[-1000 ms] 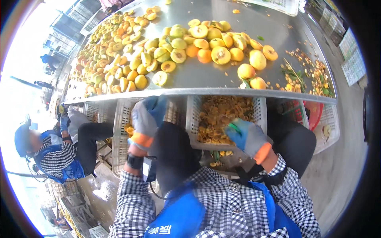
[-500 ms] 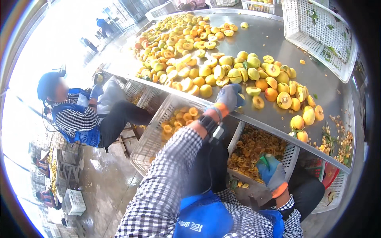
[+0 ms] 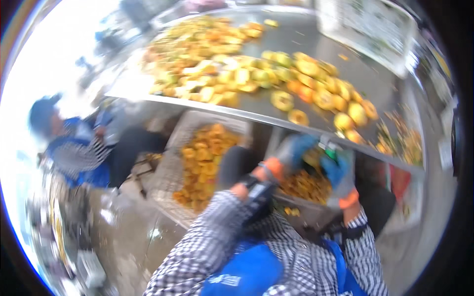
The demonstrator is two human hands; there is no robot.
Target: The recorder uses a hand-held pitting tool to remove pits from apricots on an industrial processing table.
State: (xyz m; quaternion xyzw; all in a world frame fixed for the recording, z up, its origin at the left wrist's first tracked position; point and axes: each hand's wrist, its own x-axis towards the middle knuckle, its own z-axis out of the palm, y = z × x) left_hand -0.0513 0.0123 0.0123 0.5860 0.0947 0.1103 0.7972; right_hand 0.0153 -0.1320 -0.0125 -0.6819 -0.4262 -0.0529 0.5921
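Note:
Both my gloved hands are close together above a crate (image 3: 296, 201) of brownish-orange fruit scraps (image 3: 301, 186). My left hand (image 3: 292, 152), in a grey and blue glove with an orange cuff, is closed around a yellowish peach (image 3: 311, 158), mostly covered by fingers and blurred. Facing it, my right hand (image 3: 338, 177) grips a small green-handled tool (image 3: 330, 152); motion blur hides its working end. Beyond them, many whole and halved yellow peaches (image 3: 323, 98) lie on the metal table (image 3: 291, 116).
A white crate of orange peach halves (image 3: 165, 195) stands left of my knees. The table's raised front edge (image 3: 247, 114) runs just beyond my hands. At the back right sits a white basket (image 3: 363, 24). A co-worker (image 3: 74, 143) in a blue apron sits at left.
My left hand has come back from the tabletop, down and right, with a peach. My right hand has risen toward it with the green-handled tool. The view has shifted and blurred.

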